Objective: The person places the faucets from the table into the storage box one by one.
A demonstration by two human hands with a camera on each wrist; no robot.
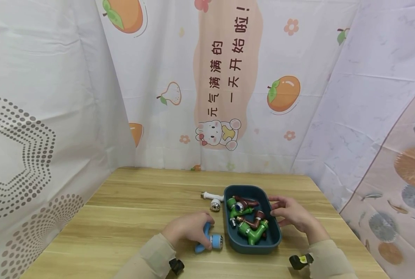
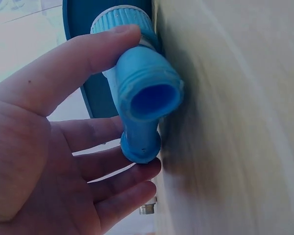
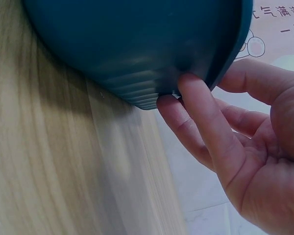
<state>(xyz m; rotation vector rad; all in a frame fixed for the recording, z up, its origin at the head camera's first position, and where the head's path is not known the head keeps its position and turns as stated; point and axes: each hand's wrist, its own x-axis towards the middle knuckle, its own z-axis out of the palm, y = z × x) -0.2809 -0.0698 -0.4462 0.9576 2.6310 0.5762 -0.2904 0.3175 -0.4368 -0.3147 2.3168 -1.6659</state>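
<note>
My left hand (image 1: 190, 228) pinches a blue plastic faucet (image 1: 216, 241) by its body, just left of a dark teal bin (image 1: 252, 250). In the left wrist view, the thumb lies over the ribbed knob of the blue faucet (image 2: 147, 68), with fingers along its far side and its open outlet towards the camera. My right hand (image 1: 291, 213) is at the bin's right side. Its fingertips touch the outer wall near the rim, as the right wrist view of the bin (image 3: 137, 49) shows. Inside lie green faucets (image 1: 254, 235) and dark red faucets (image 1: 259, 216), several in all.
A white faucet (image 1: 212, 196) lies on the wooden table (image 1: 123, 217) against the bin's back left side. Printed curtains (image 1: 165, 50) close off the table's back and both sides. Dark straps (image 1: 176, 266) sit at both wrists.
</note>
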